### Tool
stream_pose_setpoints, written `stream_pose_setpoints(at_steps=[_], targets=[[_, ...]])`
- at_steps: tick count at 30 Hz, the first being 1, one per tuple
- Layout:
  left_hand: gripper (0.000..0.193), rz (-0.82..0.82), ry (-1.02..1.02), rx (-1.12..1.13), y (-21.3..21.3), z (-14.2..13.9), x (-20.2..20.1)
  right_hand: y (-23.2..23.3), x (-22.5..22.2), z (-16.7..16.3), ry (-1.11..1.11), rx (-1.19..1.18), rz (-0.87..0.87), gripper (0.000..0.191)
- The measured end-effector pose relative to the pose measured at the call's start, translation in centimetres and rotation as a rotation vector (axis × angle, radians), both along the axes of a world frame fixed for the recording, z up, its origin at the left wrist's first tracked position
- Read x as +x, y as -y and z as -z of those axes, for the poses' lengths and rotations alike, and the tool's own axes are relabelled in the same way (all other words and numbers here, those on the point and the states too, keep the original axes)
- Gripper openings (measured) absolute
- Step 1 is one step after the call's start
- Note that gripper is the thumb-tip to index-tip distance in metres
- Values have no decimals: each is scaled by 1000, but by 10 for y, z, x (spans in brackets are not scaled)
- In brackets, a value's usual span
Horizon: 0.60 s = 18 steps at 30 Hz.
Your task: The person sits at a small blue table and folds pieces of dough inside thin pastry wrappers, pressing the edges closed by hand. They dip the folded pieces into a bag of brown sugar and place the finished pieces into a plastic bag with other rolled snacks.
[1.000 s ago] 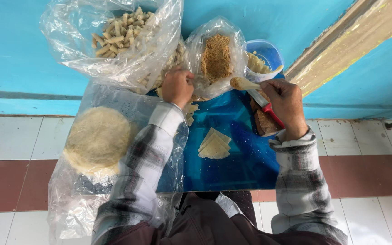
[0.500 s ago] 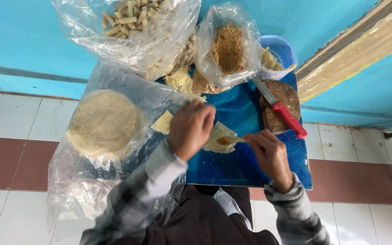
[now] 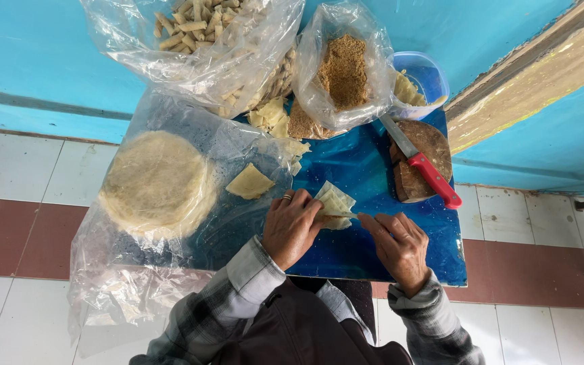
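Fingertips of both hands, left hand and right hand, pinched on pale dough wrapper at centre of blue board. Round wrapper stack at nine o'clock, under clear plastic. Red-handled knife at two o'clock, across brown block.

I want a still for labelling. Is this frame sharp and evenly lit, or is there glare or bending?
Head view: soft even daylight, faint shadows; left hand, right hand and wrapper piece are sharp; white glare on the clear plastic bags; wide-lens bending tilts the wall edge at right.
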<state>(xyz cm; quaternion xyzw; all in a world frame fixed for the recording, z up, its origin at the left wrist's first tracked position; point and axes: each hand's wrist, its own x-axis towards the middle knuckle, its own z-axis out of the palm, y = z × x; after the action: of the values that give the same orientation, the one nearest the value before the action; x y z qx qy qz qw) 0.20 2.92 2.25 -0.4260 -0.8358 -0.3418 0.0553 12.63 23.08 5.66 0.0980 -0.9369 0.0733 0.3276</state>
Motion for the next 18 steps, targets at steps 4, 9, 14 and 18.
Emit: stream_pose_setpoints(at_steps=[4,9,14,18], targets=[[34,3,-3,12,-8,2,-4,-5,-1,4,-23,10,-13,29],[30,4,18,25,-14,7,-6,-10,-2,7,-16,94,-38,44],[27,2,13,-7,-16,10,-8,-14,-3,6,-49,90,-40,46],[26,19,31,-11,-15,11,-9,-15,-1,4,-47,128,-33,48]])
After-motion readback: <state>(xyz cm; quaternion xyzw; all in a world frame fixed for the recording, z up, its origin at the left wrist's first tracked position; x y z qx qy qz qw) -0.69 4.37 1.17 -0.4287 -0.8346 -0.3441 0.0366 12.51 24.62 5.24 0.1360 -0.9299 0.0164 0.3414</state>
